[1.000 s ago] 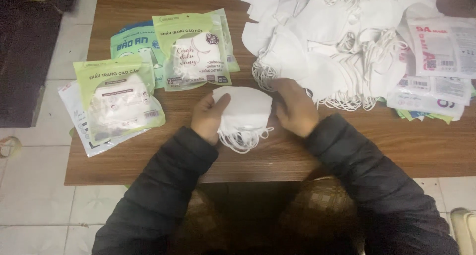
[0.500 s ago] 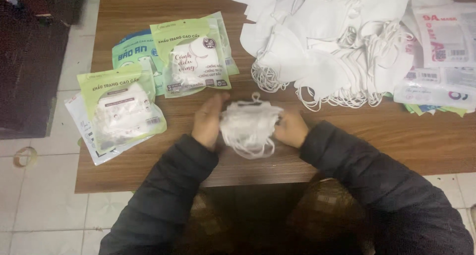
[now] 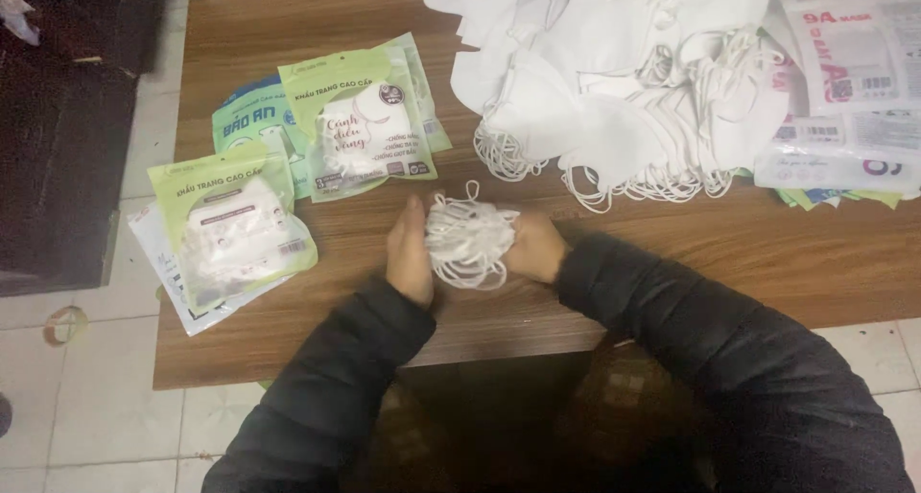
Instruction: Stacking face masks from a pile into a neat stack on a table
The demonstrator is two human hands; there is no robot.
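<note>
From the head camera, looking straight down, a brown wooden desk [image 3: 672, 253] carries several flat pouches. Nearest the left edge lies a light-green plastic pouch [image 3: 233, 226] with a clear window, and a folded white mask shows inside it; it rests on top of a pale sheet or second packet whose contents cannot be made out. Farther back sits another green pouch [image 3: 369, 129], also sealed with a white mask behind its window, overlapping a teal pouch [image 3: 247, 124] of which only one part shows. At the far right is a stack of white printed packets [image 3: 844, 90], lying flat; what they hold cannot be told.

Between these, at the back of the desk, a loose heap of white masks [image 3: 643, 81] spreads wide, ear loops trailing over its near edge onto the wood.

In front of the heap, near the middle of the desk, a bundle of white masks [image 3: 468, 242] is held between both hands, its elastic loops bunched toward the camera and hanging down. The left hand [image 3: 410, 253] stands on edge, palm pressed flat against the bundle's left side, fingers straight and together. The right hand [image 3: 535, 247] is curled, its grip pressing the bundle's right side, fingers mostly hidden behind the masks. Both forearms, in dark padded sleeves [image 3: 672, 311], angle inward from the bottom of the view.
</note>
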